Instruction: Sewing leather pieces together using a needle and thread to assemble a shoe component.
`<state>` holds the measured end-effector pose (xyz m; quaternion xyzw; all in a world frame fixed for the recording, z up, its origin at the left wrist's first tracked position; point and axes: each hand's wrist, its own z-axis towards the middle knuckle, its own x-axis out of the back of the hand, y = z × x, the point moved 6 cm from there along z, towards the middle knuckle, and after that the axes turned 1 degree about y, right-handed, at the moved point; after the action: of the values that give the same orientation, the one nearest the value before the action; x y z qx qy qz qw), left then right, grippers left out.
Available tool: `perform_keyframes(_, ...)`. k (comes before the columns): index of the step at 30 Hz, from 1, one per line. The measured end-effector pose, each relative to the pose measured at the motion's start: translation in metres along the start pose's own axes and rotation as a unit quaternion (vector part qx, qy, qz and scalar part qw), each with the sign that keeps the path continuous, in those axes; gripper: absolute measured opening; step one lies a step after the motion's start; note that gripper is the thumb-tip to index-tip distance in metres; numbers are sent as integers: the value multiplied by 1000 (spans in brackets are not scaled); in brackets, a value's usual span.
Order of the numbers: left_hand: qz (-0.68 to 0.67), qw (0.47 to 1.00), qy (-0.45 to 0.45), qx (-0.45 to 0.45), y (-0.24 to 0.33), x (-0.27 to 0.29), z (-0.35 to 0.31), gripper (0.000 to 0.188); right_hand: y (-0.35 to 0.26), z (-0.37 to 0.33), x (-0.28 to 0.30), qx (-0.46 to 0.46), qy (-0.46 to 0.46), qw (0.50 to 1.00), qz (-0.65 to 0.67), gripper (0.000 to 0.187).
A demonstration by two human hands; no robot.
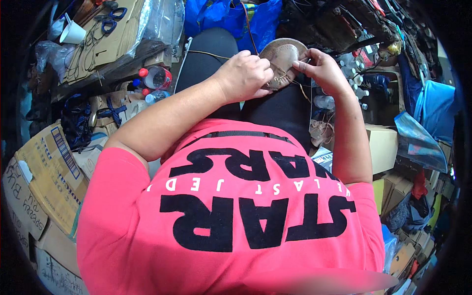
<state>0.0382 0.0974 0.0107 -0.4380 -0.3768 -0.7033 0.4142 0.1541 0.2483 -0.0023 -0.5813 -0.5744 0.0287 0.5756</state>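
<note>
A brown leather shoe (pixel 285 54) with a pale sole edge rests sole-down or tilted over my dark-clad thighs; its exact tilt is hard to tell. Lacing or stitching shows near its middle. My left hand (pixel 246 74) is closed in a fist against the shoe's left side, and whatever its fingers hold is hidden. A thin tan cord (pixel 209 53) runs to that hand from the left. On the shoe's right side, my right hand (pixel 322 69) grips the edge between thumb and fingers. A loose strand of thread (pixel 304 91) hangs below the shoe.
Blue plastic bags (pixel 221 19) lie beyond my knees. On the left are scissors (pixel 112 19), a white cup (pixel 73 32), a red-capped bottle (pixel 156 77) and cardboard boxes (pixel 54 172). Several clear bottles (pixel 351 73) and a carton (pixel 381 147) stand on the right.
</note>
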Motion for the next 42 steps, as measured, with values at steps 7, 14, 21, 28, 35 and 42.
perform_keyframes(7, -18, 1000, 14, 7, 5, -2, 1, 35, 3, 1, 3, -39, -64, 996, 40, 30)
perform_keyframes(14, -67, 997, 36, 33, 14, -3, -8, 33, 7, 4, -5, -1, -69, 989, 134, 25)
perform_keyframes(21, -110, 977, -137, 118, 11, 11, -1, 39, 7, 13, -16, 114, 37, 985, 123, 29)
perform_keyframes(28, -275, 947, 16, 163, -55, 6, 42, 39, -31, -34, -9, 106, 68, 992, 17, 31)
perform_keyframes(35, -354, 921, -28, 163, -50, -46, 60, 47, -36, -42, -22, 150, -34, 986, -70, 18)
perform_keyframes(42, -330, 924, -42, 189, -53, -46, 62, 47, -26, -82, 2, 112, -34, 987, 106, 29)
